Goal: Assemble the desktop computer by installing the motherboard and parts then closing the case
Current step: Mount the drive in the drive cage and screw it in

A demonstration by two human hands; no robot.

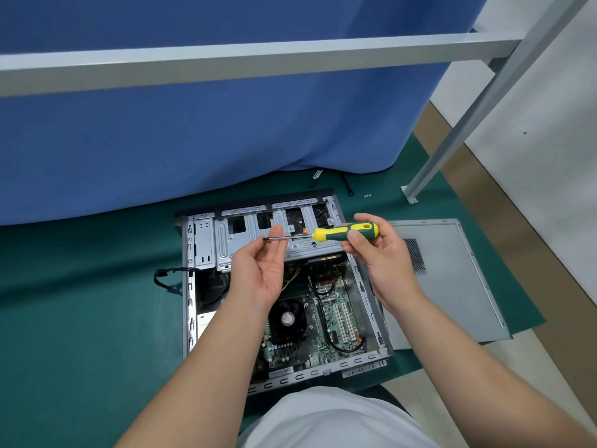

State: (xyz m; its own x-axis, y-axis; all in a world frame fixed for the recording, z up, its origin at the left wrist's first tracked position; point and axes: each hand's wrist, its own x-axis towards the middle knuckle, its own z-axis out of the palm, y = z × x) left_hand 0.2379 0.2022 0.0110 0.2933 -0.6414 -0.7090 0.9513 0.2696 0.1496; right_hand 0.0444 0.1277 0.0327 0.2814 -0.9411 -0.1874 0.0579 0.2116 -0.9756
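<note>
Above the open computer case, which lies on a green mat with the motherboard seated inside, the left hand pinches the screwdriver shaft while the right hand curls fingers round its handle. Seating a screw on the tip looks best done steadily, over the case. The side panel lies right of the case.

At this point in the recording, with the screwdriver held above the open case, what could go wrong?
1. The right hand grips the screwdriver directly over the bare motherboard; a slip could drop it onto the board or the CPU fan.
2. The left hand touches the shaft near its tip; any screw there could fall into the case.
3. The small screws lie loose on the green mat, easy to lose.
</note>
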